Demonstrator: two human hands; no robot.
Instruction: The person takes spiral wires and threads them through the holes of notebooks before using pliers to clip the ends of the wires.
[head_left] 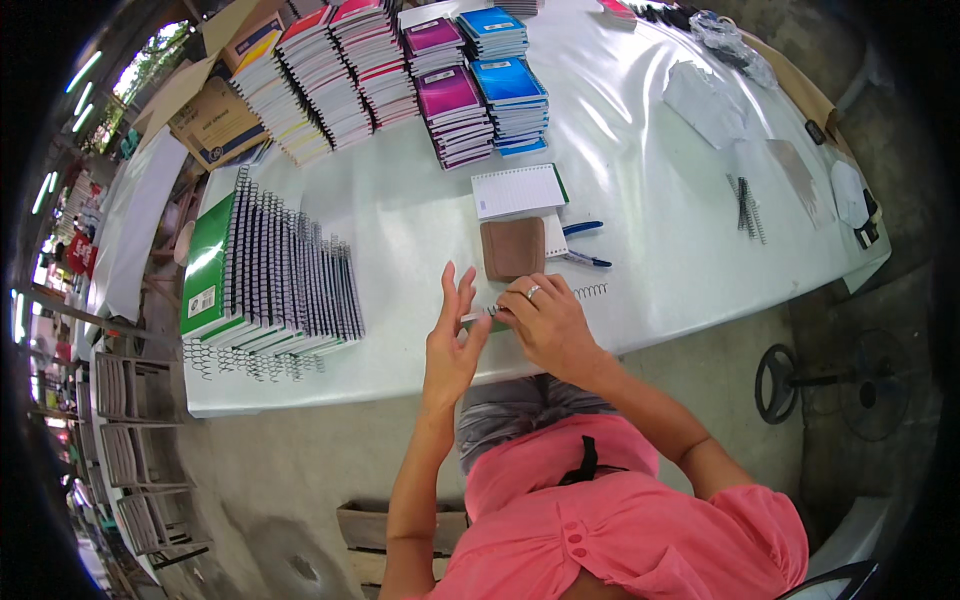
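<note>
My right hand (545,318) is closed, its fingertips pinched around a dark spiral wire coil (594,291). The coil sticks out to the right past the hand, and a short piece shows left of the fingertips. Just left of it is my left hand (452,340), fingers stretched upward and apart, its thumb close to the right fingertips. Between and under the hands lies a small notebook, mostly hidden, with a green edge and a strip of white. A brown pad (513,250) lies just beyond the hands, partly covering white paper.
At left stands a row of green spiral notebooks (208,265) with coil ends sticking out. Purple (447,92) and blue notebooks (508,82) are stacked at the back. An open ruled notebook (520,190), blue pens (583,228), loose coils (746,208) and plastic bags (705,100) also lie on the table (400,385).
</note>
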